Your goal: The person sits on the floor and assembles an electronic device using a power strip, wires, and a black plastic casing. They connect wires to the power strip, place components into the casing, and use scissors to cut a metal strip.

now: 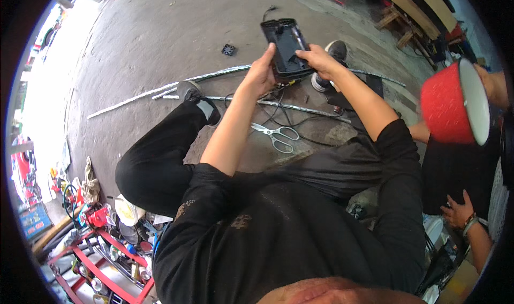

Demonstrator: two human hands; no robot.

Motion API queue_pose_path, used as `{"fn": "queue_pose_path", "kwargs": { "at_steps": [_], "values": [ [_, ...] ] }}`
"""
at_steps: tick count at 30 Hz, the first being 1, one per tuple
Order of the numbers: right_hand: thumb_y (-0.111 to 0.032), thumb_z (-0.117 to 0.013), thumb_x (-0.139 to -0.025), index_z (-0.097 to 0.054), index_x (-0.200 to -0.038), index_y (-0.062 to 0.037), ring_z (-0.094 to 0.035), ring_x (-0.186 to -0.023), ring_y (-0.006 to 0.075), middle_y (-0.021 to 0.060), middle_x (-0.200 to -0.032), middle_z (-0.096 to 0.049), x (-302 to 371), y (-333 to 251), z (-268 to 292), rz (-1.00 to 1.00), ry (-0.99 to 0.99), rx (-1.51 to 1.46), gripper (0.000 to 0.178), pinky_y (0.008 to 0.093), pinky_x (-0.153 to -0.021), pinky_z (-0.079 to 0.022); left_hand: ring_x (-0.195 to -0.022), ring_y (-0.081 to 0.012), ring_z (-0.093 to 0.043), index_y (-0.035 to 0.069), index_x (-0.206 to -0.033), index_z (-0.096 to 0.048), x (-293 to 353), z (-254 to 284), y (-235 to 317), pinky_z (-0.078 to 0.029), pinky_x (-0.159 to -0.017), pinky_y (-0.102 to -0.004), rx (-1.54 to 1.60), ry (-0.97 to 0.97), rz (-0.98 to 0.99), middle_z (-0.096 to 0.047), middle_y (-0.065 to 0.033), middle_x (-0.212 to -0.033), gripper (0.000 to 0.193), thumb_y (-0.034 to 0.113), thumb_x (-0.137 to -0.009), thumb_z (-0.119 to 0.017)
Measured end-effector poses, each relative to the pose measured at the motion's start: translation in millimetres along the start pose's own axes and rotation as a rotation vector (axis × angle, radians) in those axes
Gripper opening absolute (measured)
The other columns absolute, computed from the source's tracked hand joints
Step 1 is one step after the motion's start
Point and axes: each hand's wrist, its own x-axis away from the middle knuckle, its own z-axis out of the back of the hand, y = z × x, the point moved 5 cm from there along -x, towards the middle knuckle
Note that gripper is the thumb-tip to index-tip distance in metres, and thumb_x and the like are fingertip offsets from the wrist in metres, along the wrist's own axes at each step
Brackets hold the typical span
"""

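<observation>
A black, hollow plastic housing [289,50] with an uncovered inside is held up between my hands, above the concrete floor. My left hand [261,71] grips its left side, thumb along the edge. Across the right edge lies my right hand [319,61], with the thumb reaching over onto the inside. A short black cord with a plug [270,9] shows just beyond the housing's far end. Beneath my hands, dark cables [276,108] lie in a tangle. Silver-bladed scissors with pale handles [277,136] rest spread on the floor between my legs.
A small black fan [229,50] lies ahead on the left. Long silvery strips [176,84] cross the floor by my shoes. At right, another person's hands are around a red bowl [442,106] with a white inside. Mixed parts and a red frame [101,274] crowd the lower left.
</observation>
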Motion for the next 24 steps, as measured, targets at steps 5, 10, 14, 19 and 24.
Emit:
{"fn": "queue_pose_path", "kwargs": {
  "at_steps": [5, 10, 14, 19, 24],
  "values": [
    [-0.027, -0.065, -0.09, -0.059, -0.113, 0.0083, -0.064, -0.088, 0.0244, 0.0175, -0.1, -0.067, -9.2, 15.0, -37.5, 0.079, 0.168, 0.11, 0.042, 0.0371, -0.076, -0.05, -0.116, -0.033, -0.06, 0.004, -0.138, -0.042, 20.5, 23.3, 19.3, -0.047, -0.096, -0.0562, -0.025, 0.055, 0.025, -0.056, -0.0165, -0.132, 0.064, 0.053, -0.099, -0.045],
    [-0.038, -0.054, -0.094, -0.058, -0.118, 0.0088, -0.06, -0.11, 0.0396, 0.0288, -0.113, -0.063, -20.8, 37.9, -44.7, 0.121, 0.179, 0.241, 0.053, 0.0452, -0.092, -0.046, -0.115, -0.0311, -0.06, 0.004, -0.138, -0.043, 20.6, 42.1, 2.5, -0.048, -0.097, -0.0548, 0.046, 0.051, 0.052, -0.059, -0.0144, -0.129, 0.068, 0.056, -0.095, -0.051],
    [-0.046, -0.044, -0.097, -0.059, -0.108, 0.0087, -0.057, -0.109, 0.0472, 0.0336, -0.11, -0.061, -13.4, 21.4, -57.9, 0.231, 0.272, 0.696, 0.058, 0.0517, -0.092, -0.044, -0.11, -0.0279, -0.063, 0.002, -0.133, -0.049, 21.2, 61.7, 8.9, -0.051, -0.095, -0.0475, 0.087, 0.096, -0.048, -0.062, -0.0134, -0.125, 0.06, 0.048, -0.095, -0.057],
    [-0.044, -0.048, -0.098, -0.06, -0.102, 0.0052, -0.063, -0.096, 0.0391, 0.0268, -0.097, -0.065, -6.9, 13.1, -63.2, 0.237, 0.308, 0.462, 0.051, 0.0462, -0.083, -0.047, -0.106, -0.0249, -0.065, 0.001, -0.128, -0.054, 29.0, 66.5, 20.9, -0.05, -0.097, -0.0419, 0.095, 0.133, -0.084, -0.064, -0.0116, -0.121, 0.052, 0.041, -0.095, -0.06],
    [-0.036, -0.053, -0.099, -0.06, -0.104, 0.0038, -0.06, -0.082, 0.0195, 0.0109, -0.09, -0.066, -14.4, 27.5, -47.4, 0.166, 0.255, -0.044, 0.04, 0.0363, -0.074, -0.047, -0.096, -0.0234, -0.066, 0.003, -0.122, -0.051, 18.1, 100.7, 27.3, -0.057, -0.083, -0.0424, 0.023, 0.259, -0.16, -0.064, -0.0107, -0.11, 0.039, 0.025, -0.093, -0.066]
  ]
}}
